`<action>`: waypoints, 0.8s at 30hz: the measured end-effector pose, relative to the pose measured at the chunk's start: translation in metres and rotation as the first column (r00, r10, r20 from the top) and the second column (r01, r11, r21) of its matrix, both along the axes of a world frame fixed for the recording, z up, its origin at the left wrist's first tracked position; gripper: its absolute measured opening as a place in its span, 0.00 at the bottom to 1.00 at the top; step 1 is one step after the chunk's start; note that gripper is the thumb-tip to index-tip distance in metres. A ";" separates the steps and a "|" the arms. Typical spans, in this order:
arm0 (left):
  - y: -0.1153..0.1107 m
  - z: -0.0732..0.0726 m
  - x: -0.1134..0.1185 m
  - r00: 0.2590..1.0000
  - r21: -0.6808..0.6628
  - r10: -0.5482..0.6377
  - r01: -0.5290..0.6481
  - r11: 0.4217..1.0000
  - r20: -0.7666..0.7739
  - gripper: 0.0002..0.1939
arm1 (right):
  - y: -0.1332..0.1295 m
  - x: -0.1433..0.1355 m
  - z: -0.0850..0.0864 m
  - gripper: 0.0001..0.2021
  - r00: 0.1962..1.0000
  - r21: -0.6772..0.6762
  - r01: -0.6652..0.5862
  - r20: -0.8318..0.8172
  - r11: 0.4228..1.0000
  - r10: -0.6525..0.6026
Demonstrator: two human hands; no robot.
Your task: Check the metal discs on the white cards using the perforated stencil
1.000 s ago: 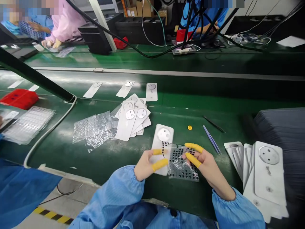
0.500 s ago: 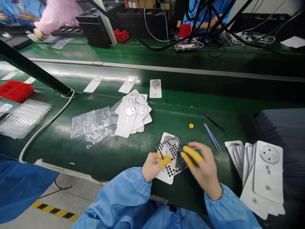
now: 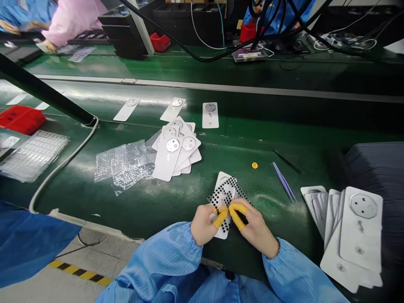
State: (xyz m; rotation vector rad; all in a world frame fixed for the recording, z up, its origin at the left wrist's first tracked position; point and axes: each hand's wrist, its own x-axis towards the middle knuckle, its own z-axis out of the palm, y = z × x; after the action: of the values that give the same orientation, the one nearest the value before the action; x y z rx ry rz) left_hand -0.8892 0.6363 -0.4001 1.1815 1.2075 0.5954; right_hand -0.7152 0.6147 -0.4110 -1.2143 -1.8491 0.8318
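A clear sheet dotted with small black round pads [image 3: 217, 195] is held over a white panel [image 3: 221, 235] with rounded corners. My left hand [image 3: 205, 222], in yellow finger cots on thumb and forefinger, pinches the sheet. Close beside it, my right hand [image 3: 251, 223] has its yellow-cotted thumb and forefinger pressed together at the sheet; whether a pad sits between those tips is too small to see. The panel's upper end, with a round silver part, lies partly behind the sheet.
White panels are piled on clear bubble bags [image 3: 129, 166] left of centre and stacked at right [image 3: 361, 235]. A few more lie on the green belt [image 3: 210, 115]. Purple tweezers [image 3: 284, 182], dark tweezers [image 3: 288, 161] and a yellow disc [image 3: 254, 165] are nearby. Co-workers sit across the line.
My right hand has moved left and down to meet my left hand, and its spread fingers have closed into a pinch at the dotted sheet. My left hand keeps its grip.
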 end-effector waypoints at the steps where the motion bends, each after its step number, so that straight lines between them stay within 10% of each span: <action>1: 0.002 0.002 -0.005 1.000 0.014 -0.008 0.009 1.000 -0.016 0.15 | 0.001 0.000 -0.002 0.06 1.000 -0.020 0.024 -0.009 1.000 -0.024; 10: -0.025 0.048 -0.055 0.890 0.152 0.439 -0.453 0.878 0.121 0.45 | 0.007 0.007 0.013 0.04 0.974 -0.134 0.095 -0.193 0.986 -0.120; 17: -0.053 0.060 0.000 0.949 0.057 0.201 -0.220 0.974 0.242 0.33 | -0.004 -0.008 0.066 0.13 0.954 0.218 0.298 -0.098 0.929 -0.283; 24: -0.066 0.048 0.004 0.990 0.201 0.129 -0.138 0.970 0.058 0.32 | -0.017 -0.006 0.060 0.17 0.977 0.370 0.164 0.066 0.915 -0.202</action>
State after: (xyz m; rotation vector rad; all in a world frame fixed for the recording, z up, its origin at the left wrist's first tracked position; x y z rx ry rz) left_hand -0.8856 0.5701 -0.3522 1.2574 1.2156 0.8596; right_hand -0.7209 0.5977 -0.3511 -1.1840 -1.8344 0.3085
